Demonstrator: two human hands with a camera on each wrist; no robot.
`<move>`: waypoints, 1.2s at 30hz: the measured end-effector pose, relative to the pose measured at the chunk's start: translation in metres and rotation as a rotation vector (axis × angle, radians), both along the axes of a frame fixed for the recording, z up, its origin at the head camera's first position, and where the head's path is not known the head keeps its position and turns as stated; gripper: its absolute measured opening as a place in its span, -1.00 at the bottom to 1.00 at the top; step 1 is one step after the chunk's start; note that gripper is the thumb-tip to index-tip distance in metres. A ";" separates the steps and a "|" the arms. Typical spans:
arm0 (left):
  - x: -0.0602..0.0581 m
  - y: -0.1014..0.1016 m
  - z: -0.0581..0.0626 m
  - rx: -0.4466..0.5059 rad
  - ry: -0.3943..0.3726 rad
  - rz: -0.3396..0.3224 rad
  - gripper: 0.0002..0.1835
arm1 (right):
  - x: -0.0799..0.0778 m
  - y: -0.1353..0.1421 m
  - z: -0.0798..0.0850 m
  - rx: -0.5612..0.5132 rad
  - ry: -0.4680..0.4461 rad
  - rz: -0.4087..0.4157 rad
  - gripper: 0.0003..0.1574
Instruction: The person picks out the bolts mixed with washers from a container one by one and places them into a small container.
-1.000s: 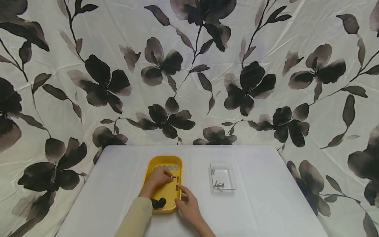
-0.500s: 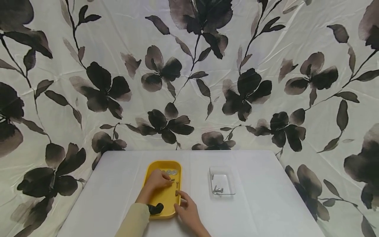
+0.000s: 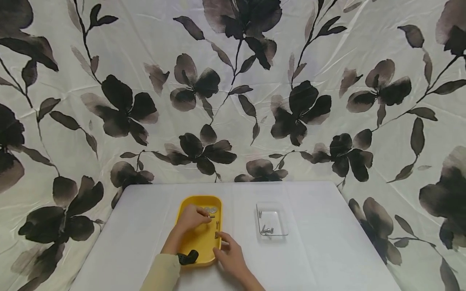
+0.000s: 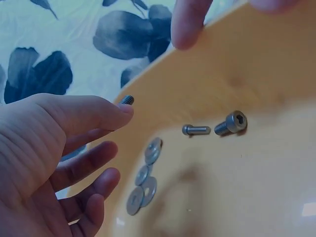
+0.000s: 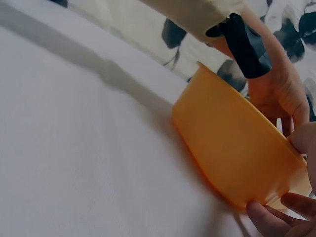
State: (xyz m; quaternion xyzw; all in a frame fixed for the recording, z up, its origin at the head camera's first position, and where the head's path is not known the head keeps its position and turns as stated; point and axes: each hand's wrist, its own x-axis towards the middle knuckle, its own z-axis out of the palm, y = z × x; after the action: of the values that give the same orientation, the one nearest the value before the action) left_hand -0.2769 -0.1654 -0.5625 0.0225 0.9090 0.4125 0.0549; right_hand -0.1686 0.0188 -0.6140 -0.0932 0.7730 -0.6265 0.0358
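Over the yellow tray (image 3: 198,250), my left hand (image 3: 191,218) pinches a small metal bolt (image 4: 127,100) between thumb and forefinger. Only the bolt's threaded end shows past the thumb in the left wrist view; the other fingers are loosely bent. A thin screw (image 4: 197,130) and a thicker socket-head bolt (image 4: 232,123) lie on the tray floor along its right side. Several flat washers (image 4: 135,200) lie near the far end. My right hand (image 3: 231,254) holds the tray's right side, one fingertip over the rim and other fingers against the outer wall.
To the right of the tray stands a clear plastic box (image 3: 285,220) with several screws (image 3: 267,230) in it. Both containers are on a white-covered table (image 3: 320,242). A floral cloth (image 3: 233,101) hangs behind the table's far edge.
My left hand has shifted slightly toward the tray's far end with the bolt in its fingertips. My right hand stays at the tray's side. The head view has tilted slightly.
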 end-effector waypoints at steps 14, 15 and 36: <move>0.016 0.006 0.020 0.051 0.041 -0.015 -0.89 | -0.011 0.011 0.008 0.044 0.082 0.085 -0.40; 0.017 0.006 0.021 0.053 0.048 -0.017 -0.89 | -0.011 0.013 0.009 0.049 0.088 0.084 -0.41; 0.018 0.018 0.039 0.073 0.020 -0.001 -0.81 | -0.026 0.106 0.060 0.371 0.339 0.036 -0.63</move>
State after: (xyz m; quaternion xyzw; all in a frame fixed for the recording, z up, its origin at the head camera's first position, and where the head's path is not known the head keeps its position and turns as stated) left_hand -0.2589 -0.1469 -0.5236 0.0291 0.8938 0.4452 0.0453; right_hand -0.1943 0.1250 -0.5539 -0.2025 0.8680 -0.4485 -0.0664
